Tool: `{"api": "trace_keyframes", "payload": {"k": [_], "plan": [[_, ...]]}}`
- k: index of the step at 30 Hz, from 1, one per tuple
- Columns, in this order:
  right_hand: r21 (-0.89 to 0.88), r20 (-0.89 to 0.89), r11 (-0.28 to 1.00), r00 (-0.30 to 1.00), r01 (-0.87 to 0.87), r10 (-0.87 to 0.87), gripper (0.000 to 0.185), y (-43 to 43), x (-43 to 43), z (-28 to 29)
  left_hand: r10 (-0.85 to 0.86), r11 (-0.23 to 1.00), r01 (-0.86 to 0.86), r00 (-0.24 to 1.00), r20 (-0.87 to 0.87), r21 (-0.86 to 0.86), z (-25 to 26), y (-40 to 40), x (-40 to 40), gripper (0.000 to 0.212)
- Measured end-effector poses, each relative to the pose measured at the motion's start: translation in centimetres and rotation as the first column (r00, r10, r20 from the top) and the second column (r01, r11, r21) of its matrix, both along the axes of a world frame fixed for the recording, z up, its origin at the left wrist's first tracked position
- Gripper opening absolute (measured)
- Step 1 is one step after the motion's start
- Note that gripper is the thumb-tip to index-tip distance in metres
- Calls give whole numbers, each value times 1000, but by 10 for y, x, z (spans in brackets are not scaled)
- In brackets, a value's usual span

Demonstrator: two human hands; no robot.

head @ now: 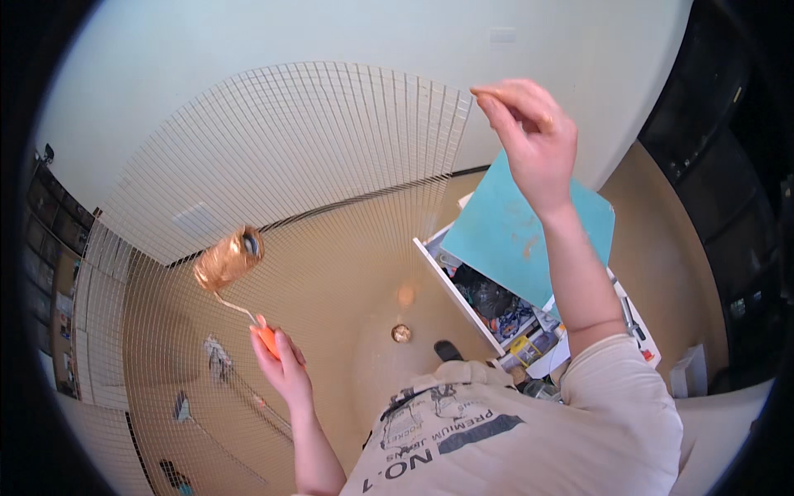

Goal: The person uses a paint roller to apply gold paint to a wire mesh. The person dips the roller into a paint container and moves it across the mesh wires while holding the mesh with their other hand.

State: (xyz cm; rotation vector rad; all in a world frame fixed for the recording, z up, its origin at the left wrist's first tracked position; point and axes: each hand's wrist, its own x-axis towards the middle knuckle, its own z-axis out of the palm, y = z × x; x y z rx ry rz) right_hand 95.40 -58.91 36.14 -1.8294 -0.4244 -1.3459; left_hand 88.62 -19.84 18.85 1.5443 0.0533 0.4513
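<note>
My left hand [282, 363] grips the orange handle of a paint roller [228, 257], whose thick sleeve is wrapped in or coated with something copper-coloured. The roller's head is raised at the left, over a large wire mesh panel [310, 136] that curves in the fisheye view. My right hand [533, 133] is lifted at the upper right, its thumb and fingertips pinched at the mesh's top right corner. A small round container [401, 333] with copper-coloured contents stands on the floor below the mesh.
At the right, an open white drawer [459, 297] holds bags and tools, with a turquoise board [496, 229] lying across it. A pale wall [384, 37] rises behind the mesh. Several items lie on the tan floor at the lower left, among them a crumpled cloth-like thing [217, 359].
</note>
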Motion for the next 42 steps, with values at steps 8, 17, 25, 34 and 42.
{"api": "trace_keyframes", "payload": {"k": [8, 17, 25, 34, 42], "plan": [[273, -224, 944, 941, -187, 252, 20, -16, 17, -84, -175, 983, 171, 982, 64, 67, 36, -72, 28, 21], [227, -476, 951, 828, -211, 298, 45, -10, 41, -228, -389, 883, 368, 921, 15, 293, 1, -126, 57, 13], [288, -493, 947, 825, -145, 277, 41, -1, 52, -241, -475, 840, 428, 877, 73, 333, 6, -150, 94, 15], [318, -466, 939, 841, -130, 274, 37, 1, 55, -239, -525, 843, 465, 819, 232, 270, 58, -170, 119, 20], [362, -469, 921, 827, -141, 311, 45, -2, 56, -241, -486, 856, 416, 850, 202, 306, 54, -174, 118, 15]]}}
